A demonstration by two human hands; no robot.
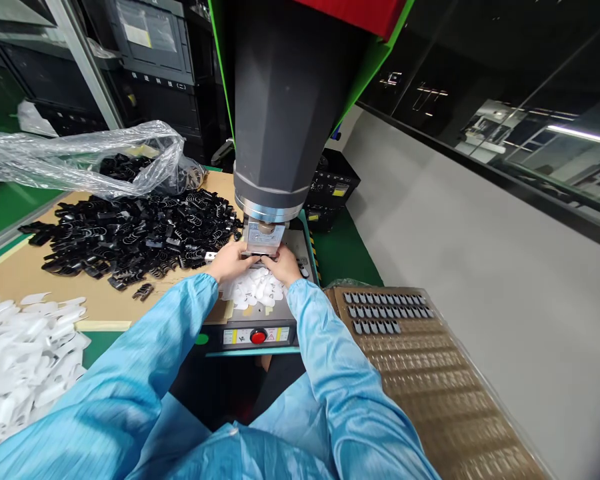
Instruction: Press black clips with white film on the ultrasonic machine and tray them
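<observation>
My left hand (pixel 229 261) and my right hand (pixel 283 264) meet under the metal head (pixel 264 238) of a large grey press (pixel 280 107). Their fingertips pinch something small at the fixture below that head; the piece itself is hidden by the fingers. A small heap of white plastic pieces (pixel 254 289) lies on the machine's base plate just under my wrists. Both my arms wear light blue sleeves.
A big pile of black plastic clips (pixel 135 237) spreads over cardboard on the left, beside a clear plastic bag (pixel 80 157). White pieces (pixel 23 353) are heaped at the lower left. A brown tray (pixel 430 380) with several dark parts lies on the right. A red button (pixel 258 337) fronts the machine.
</observation>
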